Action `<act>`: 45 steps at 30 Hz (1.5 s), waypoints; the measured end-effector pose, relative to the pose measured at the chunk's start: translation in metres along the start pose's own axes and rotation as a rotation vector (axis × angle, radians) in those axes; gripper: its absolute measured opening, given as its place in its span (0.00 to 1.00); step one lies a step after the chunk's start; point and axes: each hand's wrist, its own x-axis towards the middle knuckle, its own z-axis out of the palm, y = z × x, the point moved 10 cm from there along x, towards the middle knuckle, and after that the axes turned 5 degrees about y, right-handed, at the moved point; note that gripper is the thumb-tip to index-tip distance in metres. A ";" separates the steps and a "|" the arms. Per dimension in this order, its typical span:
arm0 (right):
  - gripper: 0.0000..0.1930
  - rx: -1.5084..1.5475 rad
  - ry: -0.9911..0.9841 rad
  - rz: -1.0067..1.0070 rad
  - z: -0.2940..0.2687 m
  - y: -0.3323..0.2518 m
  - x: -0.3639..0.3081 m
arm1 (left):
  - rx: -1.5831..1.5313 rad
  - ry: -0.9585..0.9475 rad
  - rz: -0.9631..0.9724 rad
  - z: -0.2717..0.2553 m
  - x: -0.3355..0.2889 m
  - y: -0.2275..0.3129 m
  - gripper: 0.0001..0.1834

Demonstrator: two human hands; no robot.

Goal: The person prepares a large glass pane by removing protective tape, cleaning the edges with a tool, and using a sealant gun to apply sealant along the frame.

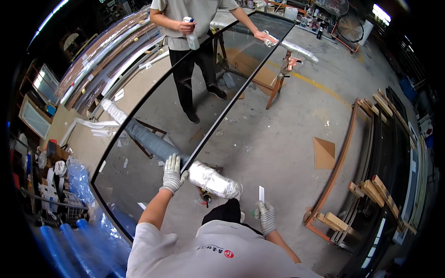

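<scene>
A long black-framed glass panel point(139, 185) runs from the lower left to the far end, resting on padded trestles. My left hand point(173, 175), in a white striped glove, lies with fingers stretched out on the panel by its right edge, the thumb at the frame. Away from the panel, down at my right side, my gloved right hand point(265, 217) is closed on a flat white strip point(261, 193) that points upward. Something small and green point(253, 213) shows beside that hand; I cannot make out what it is. A silver-wrapped trestle bar point(214, 180) sticks out beneath the frame.
Across the panel stands a co-worker point(194, 28) with a spray bottle point(191, 34) and a cloth point(270, 39) on the glass. Long profiles point(111, 58) lie at the left. Blue-wrapped rolls point(58, 245) are at lower left. A rack with wooden blocks point(373, 192) stands at right; cardboard point(323, 153) lies on the floor.
</scene>
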 end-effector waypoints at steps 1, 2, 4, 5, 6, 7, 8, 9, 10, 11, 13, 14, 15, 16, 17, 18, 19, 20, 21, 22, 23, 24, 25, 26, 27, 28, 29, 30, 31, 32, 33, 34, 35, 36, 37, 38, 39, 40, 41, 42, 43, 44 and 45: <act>0.14 0.038 0.000 -0.010 -0.004 -0.003 0.008 | -0.016 0.007 0.005 0.004 0.017 0.008 0.45; 0.14 0.011 0.001 0.009 -0.010 -0.011 0.012 | -0.028 0.014 0.008 0.006 0.032 0.013 0.45; 0.13 0.005 -0.018 0.022 -0.006 -0.040 0.028 | -0.063 0.035 0.027 0.006 0.068 0.028 0.45; 0.11 -0.011 0.038 0.055 -0.016 -0.037 0.045 | -0.079 0.032 0.023 0.008 0.088 0.037 0.46; 0.11 -0.024 0.031 0.052 -0.017 -0.039 0.061 | -0.095 0.029 0.017 0.010 0.108 0.044 0.46; 0.11 -0.020 0.023 0.028 -0.019 -0.048 0.077 | -0.083 0.022 0.010 0.017 0.129 0.050 0.46; 0.11 -0.020 0.019 0.010 -0.020 -0.061 0.090 | -0.101 -0.004 0.008 0.019 0.149 0.061 0.45; 0.11 -0.043 0.014 0.007 -0.019 -0.075 0.102 | -0.127 0.010 0.014 0.022 0.170 0.069 0.45; 0.11 -0.108 -0.004 -0.017 -0.016 -0.091 0.109 | -0.151 0.015 0.024 0.027 0.187 0.077 0.45; 0.12 -0.160 -0.028 -0.040 -0.010 -0.103 0.120 | -0.143 0.003 0.024 0.025 0.205 0.084 0.44; 0.12 -0.150 -0.062 -0.028 -0.008 -0.119 0.149 | -0.157 -0.005 0.053 0.030 0.230 0.098 0.43; 0.12 -0.126 -0.082 0.017 -0.009 -0.113 0.154 | -0.141 -0.062 0.055 0.034 0.228 0.104 0.43; 0.12 -0.194 -0.121 -0.019 -0.004 -0.122 0.174 | -0.121 -0.018 0.049 0.032 0.235 0.099 0.42; 0.13 -0.253 -0.123 -0.039 0.001 -0.140 0.178 | -0.107 -0.038 0.043 0.033 0.238 0.102 0.42; 0.14 -0.243 -0.144 0.003 0.004 -0.147 0.182 | -0.134 -0.059 0.036 0.034 0.239 0.108 0.41; 0.14 -0.234 -0.173 0.017 0.005 -0.154 0.190 | -0.157 -0.053 0.027 0.031 0.242 0.110 0.40; 0.14 -0.252 -0.208 0.044 0.008 -0.153 0.198 | -0.183 -0.052 0.006 0.032 0.239 0.107 0.40; 0.14 -0.280 -0.250 0.069 0.013 -0.151 0.207 | -0.183 -0.030 -0.007 0.031 0.235 0.104 0.40; 0.14 -0.274 -0.313 0.107 0.019 -0.148 0.212 | -0.164 -0.001 -0.030 0.029 0.229 0.103 0.39; 0.14 -0.317 -0.340 0.130 0.016 -0.135 0.223 | -0.129 0.017 -0.071 0.028 0.225 0.101 0.39; 0.13 -0.347 -0.407 0.158 0.021 -0.137 0.228 | -0.075 0.037 -0.125 0.029 0.220 0.099 0.39; 0.13 -0.371 -0.473 0.179 0.025 -0.144 0.232 | -0.048 0.053 -0.180 0.030 0.218 0.098 0.40; 0.13 -0.420 -0.514 0.115 0.029 -0.161 0.239 | -0.022 0.076 -0.241 0.031 0.215 0.096 0.40; 0.13 -0.469 -0.559 0.066 0.030 -0.176 0.243 | 0.006 0.086 -0.310 0.029 0.209 0.096 0.40; 0.13 -0.442 -0.609 0.060 0.030 -0.189 0.255 | 0.025 0.096 -0.325 0.031 0.214 0.100 0.40; 0.12 -0.512 -0.629 0.078 0.020 -0.178 0.277 | 0.062 0.063 -0.457 0.033 0.211 0.096 0.42; 0.12 -0.503 -0.619 0.060 0.017 -0.199 0.290 | 0.093 0.035 -0.590 0.037 0.206 0.091 0.43; 0.12 -0.492 -0.606 0.043 0.013 -0.221 0.302 | 0.109 0.036 -0.607 0.040 0.204 0.097 0.43; 0.11 -0.473 -0.574 0.024 0.006 -0.234 0.320 | 0.162 0.020 -0.654 0.043 0.204 0.096 0.43; 0.11 -0.430 -0.534 0.022 0.000 -0.245 0.341 | 0.210 0.000 -0.699 0.039 0.209 0.097 0.44; 0.11 -0.381 -0.479 0.059 -0.011 -0.255 0.357 | 0.199 -0.073 -0.763 0.041 0.213 0.098 0.45; 0.11 -0.350 -0.422 0.094 -0.021 -0.274 0.369 | 0.170 -0.101 -0.780 0.045 0.217 0.106 0.46; 0.11 -0.357 -0.435 0.086 -0.025 -0.280 0.383 | 0.168 -0.055 -0.748 0.045 0.225 0.111 0.47; 0.12 -0.341 -0.411 0.024 -0.031 -0.288 0.399 | 0.167 -0.010 -0.716 0.045 0.234 0.114 0.48; 0.12 -0.326 -0.384 -0.044 -0.038 -0.298 0.412 | 0.175 0.008 -0.674 0.049 0.246 0.122 0.48; 0.12 -0.332 -0.402 -0.052 -0.039 -0.302 0.421 | 0.191 0.023 -0.635 0.051 0.259 0.131 0.49; 0.12 -0.318 -0.375 -0.053 -0.043 -0.305 0.430 | 0.177 0.052 -0.588 0.053 0.276 0.141 0.49; 0.12 -0.296 -0.347 -0.049 -0.047 -0.306 0.439 | 0.129 0.039 -0.577 0.054 0.297 0.151 0.50; 0.13 -0.298 -0.330 -0.012 -0.047 -0.303 0.445 | 0.114 0.036 -0.534 0.056 0.320 0.162 0.50; 0.13 -0.295 -0.344 -0.007 -0.041 -0.305 0.448 | 0.099 0.028 -0.492 0.059 0.340 0.172 0.49; 0.13 -0.303 -0.359 0.021 -0.035 -0.305 0.449 | 0.083 0.017 -0.458 0.062 0.361 0.181 0.49; 0.13 -0.316 -0.367 0.041 -0.029 -0.307 0.453 | 0.056 0.013 -0.424 0.068 0.383 0.190 0.49; 0.13 -0.319 -0.369 0.039 -0.021 -0.309 0.457 | 0.043 0.040 -0.372 0.072 0.401 0.200 0.49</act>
